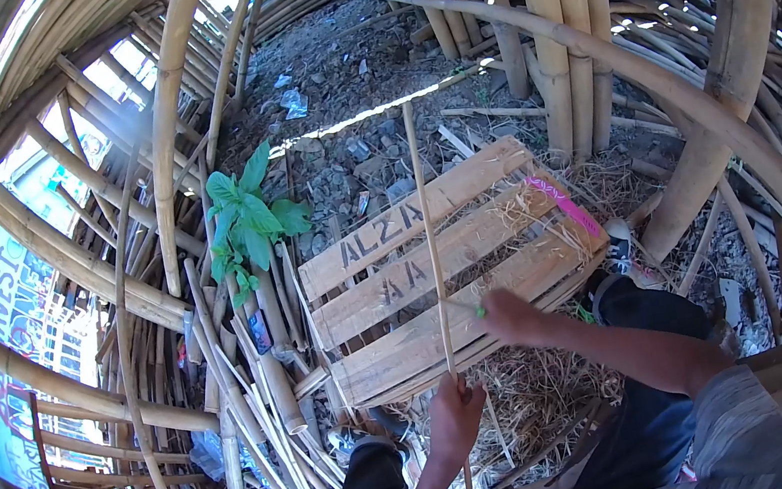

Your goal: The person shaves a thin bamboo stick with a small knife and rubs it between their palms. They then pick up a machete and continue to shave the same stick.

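A long thin bamboo stick (424, 199) stands nearly vertical in the view, in front of a slatted wooden crate (394, 330) with dark lettering. My left hand (457, 417) is wrapped round the stick below the crate's near edge. To the right of the stick, my right hand (511, 318) is closed over the crate slats, with a bit of green showing at its fingers. A thin blade-like piece seems to run from it towards the stick, too small to make out clearly.
Thick bamboo poles (572, 35) rise behind the crate, and a curved pole crosses the right side. A leafy green plant (251, 220) grows at the crate's left. Cut bamboo strips (254, 407) lie at the lower left, and straw (535, 395) covers ground between my legs.
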{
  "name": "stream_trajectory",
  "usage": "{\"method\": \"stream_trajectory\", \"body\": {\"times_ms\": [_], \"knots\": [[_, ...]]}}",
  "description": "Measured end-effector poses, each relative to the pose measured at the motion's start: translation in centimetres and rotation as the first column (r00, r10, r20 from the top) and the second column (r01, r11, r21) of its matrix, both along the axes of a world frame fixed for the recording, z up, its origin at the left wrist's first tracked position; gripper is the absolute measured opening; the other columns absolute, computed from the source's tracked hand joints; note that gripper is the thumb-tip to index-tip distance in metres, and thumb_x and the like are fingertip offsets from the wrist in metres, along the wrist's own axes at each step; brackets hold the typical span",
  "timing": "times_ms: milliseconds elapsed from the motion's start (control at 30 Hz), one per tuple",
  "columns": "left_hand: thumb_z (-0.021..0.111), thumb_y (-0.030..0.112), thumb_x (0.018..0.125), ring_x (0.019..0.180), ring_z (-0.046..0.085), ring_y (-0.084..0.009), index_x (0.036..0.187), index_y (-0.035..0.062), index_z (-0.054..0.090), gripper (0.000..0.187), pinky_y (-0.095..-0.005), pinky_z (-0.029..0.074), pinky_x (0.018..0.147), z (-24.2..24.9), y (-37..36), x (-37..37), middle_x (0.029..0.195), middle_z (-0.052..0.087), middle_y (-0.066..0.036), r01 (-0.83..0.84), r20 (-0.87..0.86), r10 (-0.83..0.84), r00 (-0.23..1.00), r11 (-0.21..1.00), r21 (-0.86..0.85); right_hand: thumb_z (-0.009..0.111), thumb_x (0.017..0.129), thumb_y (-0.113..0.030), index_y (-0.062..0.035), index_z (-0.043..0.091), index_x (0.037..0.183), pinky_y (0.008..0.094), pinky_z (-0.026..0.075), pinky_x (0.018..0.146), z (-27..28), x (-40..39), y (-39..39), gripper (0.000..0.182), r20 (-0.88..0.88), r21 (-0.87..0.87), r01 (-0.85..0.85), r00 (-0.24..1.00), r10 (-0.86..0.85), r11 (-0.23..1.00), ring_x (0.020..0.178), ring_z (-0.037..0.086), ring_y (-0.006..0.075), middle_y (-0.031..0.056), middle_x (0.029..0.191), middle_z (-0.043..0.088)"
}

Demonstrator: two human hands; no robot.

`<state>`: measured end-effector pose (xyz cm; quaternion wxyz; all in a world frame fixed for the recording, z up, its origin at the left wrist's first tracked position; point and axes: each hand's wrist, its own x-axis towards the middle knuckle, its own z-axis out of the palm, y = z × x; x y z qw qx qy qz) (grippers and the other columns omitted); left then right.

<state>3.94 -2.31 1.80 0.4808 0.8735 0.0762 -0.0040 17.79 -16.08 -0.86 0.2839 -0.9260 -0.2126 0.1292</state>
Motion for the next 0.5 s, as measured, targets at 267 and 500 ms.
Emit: {"method": "stream_trajectory", "body": {"times_ms": [267,500], "knots": [[0.065,0.007,0.078,0.05,0.034,-0.006,0.072,0.0027,0.037,0.029,-0.0267,0.03,0.043,-0.7,0.8,0.7,0.052,0.037,-0.001,0.021,0.0,-0.021,1.0,0.998,-0.066,0.058,0.073,-0.026,0.0003,0.062,0.065,0.0439,0.05,0.059,0.0,-3.0,0.8,0.027,0.212,-0.012,-0.35,0.915,0.344,0.937,0.062,0.062,0.0334,0.0204,0.063,0.06],[0.065,0.01,0.078,0.046,0.036,-0.0144,0.073,0.0025,0.036,0.03,-0.0306,0.032,0.043,1.3,-0.6,0.1,0.052,0.041,-0.007,0.049,-0.021,-0.049,0.999,0.999,0.021,0.059,0.073,-0.025,0.0038,0.059,0.063,0.0404,0.05,0.052,0.3,2.7,-1.7,0.03,-0.124,0.124,0.147,0.983,-0.132,0.981,0.052,0.06,0.0334,0.0218,0.061,0.059]]}}
